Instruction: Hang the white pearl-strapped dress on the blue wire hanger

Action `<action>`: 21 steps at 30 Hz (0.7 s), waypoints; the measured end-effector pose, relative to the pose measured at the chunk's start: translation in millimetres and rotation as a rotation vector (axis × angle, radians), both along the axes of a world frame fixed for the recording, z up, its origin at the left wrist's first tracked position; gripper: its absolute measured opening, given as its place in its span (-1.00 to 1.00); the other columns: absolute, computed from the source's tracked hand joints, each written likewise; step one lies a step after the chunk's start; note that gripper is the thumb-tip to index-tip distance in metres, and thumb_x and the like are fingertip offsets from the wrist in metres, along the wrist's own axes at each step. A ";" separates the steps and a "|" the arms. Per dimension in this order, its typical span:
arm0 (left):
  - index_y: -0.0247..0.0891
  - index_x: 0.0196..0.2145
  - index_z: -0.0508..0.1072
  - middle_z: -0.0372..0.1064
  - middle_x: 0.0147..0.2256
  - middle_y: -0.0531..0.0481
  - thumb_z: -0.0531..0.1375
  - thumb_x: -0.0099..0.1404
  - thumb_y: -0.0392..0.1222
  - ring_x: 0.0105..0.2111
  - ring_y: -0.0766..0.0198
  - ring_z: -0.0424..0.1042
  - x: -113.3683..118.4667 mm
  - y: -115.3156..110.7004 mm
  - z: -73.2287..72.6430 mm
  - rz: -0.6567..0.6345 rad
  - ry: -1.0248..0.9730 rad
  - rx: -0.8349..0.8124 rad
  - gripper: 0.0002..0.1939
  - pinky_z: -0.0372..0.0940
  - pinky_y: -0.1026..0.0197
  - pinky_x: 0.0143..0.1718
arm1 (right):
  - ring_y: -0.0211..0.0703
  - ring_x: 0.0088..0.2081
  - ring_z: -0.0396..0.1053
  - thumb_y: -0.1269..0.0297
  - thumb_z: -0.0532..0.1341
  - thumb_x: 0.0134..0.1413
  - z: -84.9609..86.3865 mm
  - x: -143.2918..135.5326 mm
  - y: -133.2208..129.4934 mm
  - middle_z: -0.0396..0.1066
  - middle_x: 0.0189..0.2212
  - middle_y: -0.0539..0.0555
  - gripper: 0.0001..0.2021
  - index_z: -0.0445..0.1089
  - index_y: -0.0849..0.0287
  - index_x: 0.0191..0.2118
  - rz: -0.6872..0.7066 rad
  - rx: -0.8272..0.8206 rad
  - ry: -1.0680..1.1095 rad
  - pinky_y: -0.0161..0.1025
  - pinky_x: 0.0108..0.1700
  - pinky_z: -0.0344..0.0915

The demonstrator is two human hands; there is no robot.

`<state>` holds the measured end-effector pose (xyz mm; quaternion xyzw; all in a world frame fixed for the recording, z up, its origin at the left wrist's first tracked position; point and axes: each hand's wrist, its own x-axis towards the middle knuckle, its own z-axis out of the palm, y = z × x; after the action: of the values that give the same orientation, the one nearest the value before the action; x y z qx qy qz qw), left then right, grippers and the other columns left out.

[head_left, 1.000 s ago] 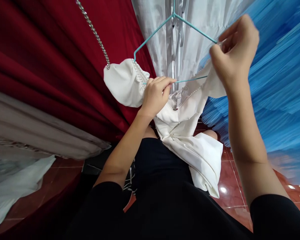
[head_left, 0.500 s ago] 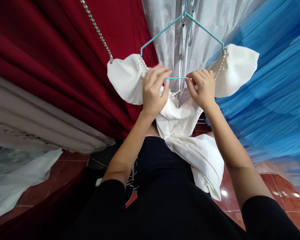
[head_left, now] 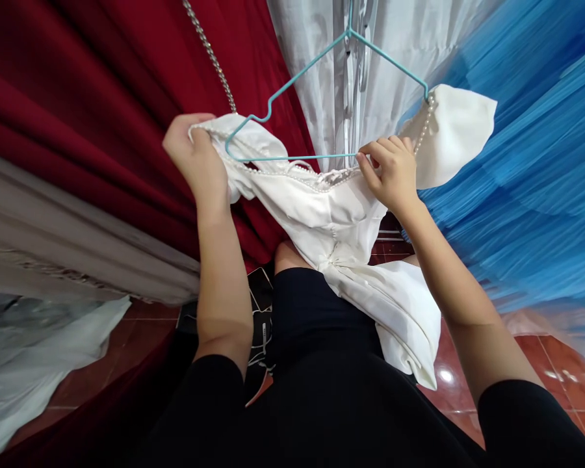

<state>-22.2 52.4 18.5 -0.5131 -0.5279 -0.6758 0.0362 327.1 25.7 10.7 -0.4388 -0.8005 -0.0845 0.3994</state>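
Observation:
A white dress (head_left: 331,214) with pearl-beaded edges hangs in front of me, its skirt gathered over my lap. My left hand (head_left: 197,153) is closed on the dress's left strap, pulled out beyond the end of a light-blue clothes hanger (head_left: 297,157). That end of the hanger is bare of the strap. My right hand (head_left: 391,170) pinches the hanger's bottom bar near its right part. Beside it, the right pearl strap and white puffed sleeve (head_left: 461,133) still hang from the hanger's right shoulder.
Red fabric (head_left: 141,84) hangs at the left, with a beige cloth (head_left: 102,227) below it. White curtain-like fabric (head_left: 312,52) is behind the hanger. Blue tulle (head_left: 531,182) fills the right side. A beaded chain (head_left: 212,55) hangs at upper left; red tiles (head_left: 560,370) cover the floor.
My left hand has moved left, drawing the left strap off the hanger's shoulder, which now shows bare. My right hand stays on the bottom bar.

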 end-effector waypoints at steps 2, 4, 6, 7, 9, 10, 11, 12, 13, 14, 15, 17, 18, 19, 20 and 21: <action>-0.22 -0.27 0.40 0.46 -0.35 0.13 -0.02 0.31 -0.52 -0.27 0.34 0.50 0.4 -0.1 -22.1 -0.034 -0.094 -0.057 -0.71 0.49 0.12 -0.11 | -0.03 -0.23 0.33 0.00 -0.03 0.46 -0.6 -4.2 -0.8 0.38 -0.39 0.08 -0.62 0.42 0.06 -0.23 0.016 -0.003 0.023 0.01 -0.02 0.17; -0.24 -0.24 0.37 0.46 -0.35 0.14 0.09 0.33 -0.43 -0.26 0.35 0.51 15.6 -10.7 -42.9 -0.106 -0.095 -0.114 -0.86 0.49 0.12 -0.08 | -0.04 -0.23 0.33 -0.02 -0.03 0.46 -1.5 -8.0 -1.1 0.38 -0.39 0.08 -0.61 0.43 0.05 -0.23 0.036 -0.014 0.042 0.00 -0.03 0.18; -0.25 -0.23 0.41 0.50 -0.32 0.08 0.15 0.32 -0.32 -0.27 0.30 0.54 41.4 -29.5 -56.3 -0.215 -0.032 -0.165 -0.93 0.49 0.12 -0.12 | -0.03 -0.22 0.33 -0.03 -0.04 0.47 -2.4 -10.6 -1.0 0.39 -0.37 0.09 -0.59 0.44 0.05 -0.21 0.048 -0.033 0.053 0.00 -0.02 0.18; -0.24 -0.21 0.45 0.52 -0.30 0.05 0.17 0.31 -0.28 -0.26 0.26 0.55 55.9 -40.3 -58.7 -0.256 0.041 -0.168 -0.91 0.49 0.11 -0.15 | -0.02 -0.21 0.33 -0.04 -0.04 0.47 -2.8 -11.3 -1.0 0.40 -0.36 0.10 -0.59 0.45 0.04 -0.19 0.049 -0.045 0.056 0.01 -0.01 0.19; -0.19 -0.16 0.51 0.56 -0.20 -0.02 0.17 0.33 -0.21 -0.14 0.14 0.57 84.3 -60.0 -54.3 -0.297 0.315 -0.125 -0.84 0.47 0.03 -0.07 | -0.01 -0.18 0.34 -0.07 -0.05 0.47 -3.4 -12.1 -1.6 0.41 -0.34 0.11 -0.57 0.47 0.04 -0.17 0.043 -0.063 0.064 0.03 0.02 0.20; -0.14 -0.12 0.52 0.56 -0.11 -0.04 0.16 0.35 -0.19 -0.03 0.08 0.54 97.0 -67.4 -48.2 -0.288 0.446 -0.101 -0.82 0.44 -0.03 0.02 | 0.00 -0.17 0.34 -0.08 -0.05 0.47 -3.4 -12.2 -2.4 0.42 -0.33 0.11 -0.56 0.48 0.04 -0.16 0.042 -0.069 0.070 0.04 0.04 0.21; -0.10 -0.08 0.52 0.54 -0.02 -0.03 0.17 0.37 -0.18 0.10 0.03 0.48 108.2 -72.4 -40.5 -0.260 0.545 -0.088 -0.79 0.38 -0.10 0.13 | 0.01 -0.15 0.35 -0.09 -0.06 0.47 -3.3 -12.4 -3.8 0.42 -0.32 0.12 -0.55 0.48 0.04 -0.14 0.042 -0.071 0.080 0.06 0.05 0.21; -0.06 -0.02 0.51 0.51 0.06 -0.02 0.19 0.38 -0.17 0.20 0.00 0.39 117.8 -75.1 -32.1 -0.230 0.604 -0.095 -0.76 0.31 -0.17 0.22 | 0.02 -0.14 0.36 -0.09 -0.07 0.47 -2.7 -12.7 -6.0 0.43 -0.30 0.12 -0.54 0.49 0.03 -0.12 0.045 -0.071 0.088 0.07 0.07 0.22; -0.05 0.05 0.49 0.47 0.12 -0.01 0.21 0.38 -0.16 0.27 0.00 0.31 125.6 -75.5 -24.1 -0.208 0.632 -0.112 -0.71 0.23 -0.22 0.29 | 0.04 -0.11 0.37 -0.10 -0.08 0.47 -1.7 -13.0 -9.1 0.45 -0.28 0.13 -0.53 0.50 0.03 -0.09 0.054 -0.071 0.096 0.10 0.09 0.22; -0.05 0.09 0.46 0.46 0.14 0.00 0.21 0.39 -0.17 0.30 0.00 0.26 131.9 -74.1 -17.3 -0.203 0.641 -0.138 -0.67 0.16 -0.26 0.33 | 0.05 -0.10 0.39 -0.10 -0.08 0.47 -0.1 -13.4 -12.9 0.47 -0.25 0.13 -0.53 0.50 0.02 -0.06 0.069 -0.072 0.103 0.11 0.12 0.23; -0.07 0.12 0.45 0.46 0.14 -0.01 0.21 0.40 -0.19 0.29 0.00 0.26 136.7 -71.7 -12.2 -0.219 0.641 -0.167 -0.66 0.11 -0.27 0.35 | 0.05 -0.08 0.40 -0.09 -0.09 0.48 2.0 -13.6 -17.3 0.49 -0.22 0.12 -0.53 0.50 0.00 -0.04 0.089 -0.076 0.117 0.12 0.14 0.23; -0.08 0.10 0.47 0.50 0.10 -0.03 0.16 0.43 -0.24 0.22 0.00 0.33 142.8 -66.2 -7.9 -0.282 0.623 -0.209 -0.68 0.08 -0.26 0.35 | 0.02 -0.02 0.43 -0.04 -0.12 0.50 7.4 -12.6 -26.3 0.53 -0.13 0.11 -0.54 0.50 -0.04 0.00 0.113 -0.050 0.186 0.12 0.19 0.25; -0.08 0.08 0.49 0.52 0.08 -0.02 0.14 0.43 -0.27 0.18 -0.01 0.37 144.6 -64.1 -8.1 -0.309 0.609 -0.223 -0.69 0.07 -0.25 0.34 | 0.01 0.04 0.43 -0.02 -0.11 0.50 10.2 -10.8 -29.9 0.53 -0.06 0.11 -0.56 0.48 -0.06 0.02 0.102 -0.006 0.242 0.11 0.22 0.25; -0.07 0.05 0.52 0.53 0.06 -0.02 0.13 0.43 -0.28 0.15 -0.02 0.40 145.7 -62.7 -9.3 -0.325 0.592 -0.231 -0.70 0.07 -0.25 0.34 | 0.01 0.12 0.41 0.00 -0.09 0.50 12.9 -7.8 -31.8 0.50 0.02 0.11 -0.60 0.46 -0.08 0.05 0.071 0.059 0.307 0.11 0.27 0.24; -0.07 0.02 0.53 0.53 0.05 -0.01 0.12 0.44 -0.30 0.13 -0.03 0.42 146.5 -62.1 -10.9 -0.330 0.574 -0.234 -0.70 0.06 -0.25 0.33 | 0.04 0.24 0.33 0.00 -0.04 0.48 15.1 -3.5 -31.7 0.44 0.12 0.13 -0.63 0.43 -0.09 0.11 0.020 0.135 0.371 0.14 0.31 0.20; -0.08 0.01 0.54 0.54 0.04 -0.01 0.11 0.44 -0.30 0.12 -0.03 0.43 147.1 -62.2 -12.5 -0.328 0.559 -0.233 -0.71 0.05 -0.25 0.34 | 0.11 0.37 0.19 -0.01 0.05 0.44 16.7 2.1 -29.1 0.34 0.23 0.15 -0.65 0.37 -0.09 0.19 -0.043 0.205 0.422 0.20 0.35 0.14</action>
<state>125.0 -9.8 6.0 -0.7572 -0.4818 -0.4409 0.0113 329.2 -3.4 27.4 -0.4208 -0.6771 -0.0804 0.5984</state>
